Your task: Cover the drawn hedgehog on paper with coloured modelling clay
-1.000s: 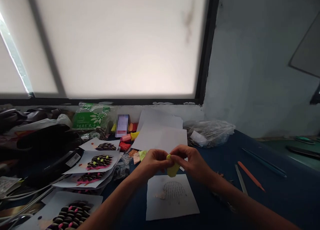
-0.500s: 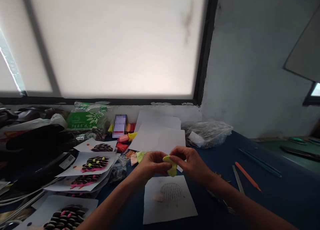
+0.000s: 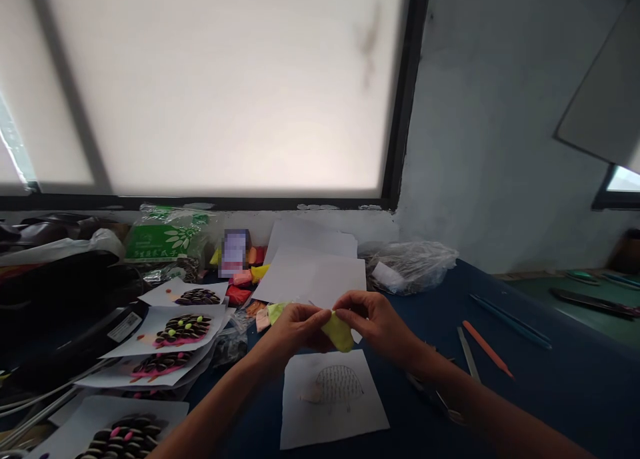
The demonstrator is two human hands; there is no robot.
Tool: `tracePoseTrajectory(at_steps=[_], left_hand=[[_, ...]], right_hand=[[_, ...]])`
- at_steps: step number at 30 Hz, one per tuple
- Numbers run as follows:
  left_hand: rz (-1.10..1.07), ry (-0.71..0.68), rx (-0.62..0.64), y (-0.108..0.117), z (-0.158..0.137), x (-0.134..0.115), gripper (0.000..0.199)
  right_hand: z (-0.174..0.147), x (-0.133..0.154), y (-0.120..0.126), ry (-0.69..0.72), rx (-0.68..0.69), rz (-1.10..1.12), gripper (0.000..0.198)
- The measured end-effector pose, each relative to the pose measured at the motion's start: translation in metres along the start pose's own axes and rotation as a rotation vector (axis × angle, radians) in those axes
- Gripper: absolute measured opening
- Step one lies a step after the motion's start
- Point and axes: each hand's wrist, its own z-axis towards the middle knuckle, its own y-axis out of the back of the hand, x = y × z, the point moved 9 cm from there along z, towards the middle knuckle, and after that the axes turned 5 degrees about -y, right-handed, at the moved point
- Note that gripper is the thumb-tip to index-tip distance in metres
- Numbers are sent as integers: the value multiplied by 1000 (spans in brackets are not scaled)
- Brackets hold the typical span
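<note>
Between both hands is a flattened piece of yellow-green modelling clay (image 3: 340, 332). My left hand (image 3: 303, 327) pinches its left edge with thumb and fingers. From the other side, my right hand (image 3: 373, 320) grips its top right edge. Just below them lies a white sheet (image 3: 335, 426) with a pencil drawing of a hedgehog (image 3: 340, 384); a bit of pale peach clay (image 3: 313, 394) covers its face. Behind my left hand rest a lump of light green clay (image 3: 276, 311) and a peach one (image 3: 263, 320).
Finished hedgehog pictures (image 3: 185, 329) made with seeds overlap at left. A green seed bag (image 3: 167, 236), a phone (image 3: 234, 252) and coloured clay packs (image 3: 240, 294) stand behind, beside blank paper (image 3: 315, 272). On the right lie an orange tool (image 3: 487, 349), a metal tool (image 3: 469, 356) and blue tweezers (image 3: 510, 320).
The yellow-green clay has turned and now shows a broader face, hanging lower to the right between my fingers. The whole view has shifted slightly.
</note>
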Motion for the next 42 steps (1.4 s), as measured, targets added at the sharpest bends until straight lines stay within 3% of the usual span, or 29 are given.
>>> tracePoseTrajectory(at_steps=[12, 18, 24, 27, 42], left_hand=[[49, 11, 71, -8, -1, 0, 53], [-14, -22, -81, 8, 2, 4, 51], [36, -56, -17, 5, 2, 2, 46], [82, -42, -45, 8, 2, 2, 46], [-17, -23, -81, 9, 2, 3, 48]], right_hand=[[-1, -2, -1, 14, -7, -51, 19], [-2, -4, 6, 2, -129, -100, 19], [0, -2, 2, -1, -50, -81, 18], [0, -3, 1, -2, -25, -50, 22], [0, -6, 1, -13, -56, -15, 25]])
